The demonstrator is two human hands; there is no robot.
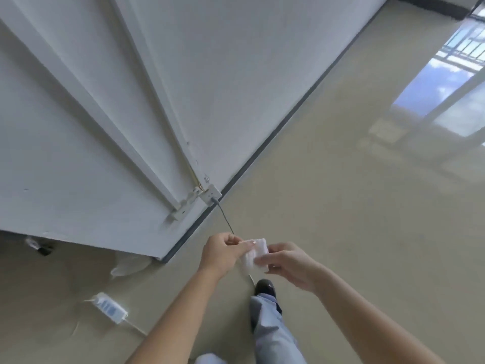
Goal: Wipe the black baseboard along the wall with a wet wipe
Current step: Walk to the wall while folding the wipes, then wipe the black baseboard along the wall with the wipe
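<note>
Both forearms bare, reaching forward from the lower edge and converging at centre; left hand back up, thumb and fingers curled, pinching one edge of a wet wipe; right hand opposite, fingers curled, pinching the other edge; hands close together, held in the air; one trousered leg forward below them.

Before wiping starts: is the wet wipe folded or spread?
Folded: the wipe is a small pad, left hand and right hand pinching it.
</note>
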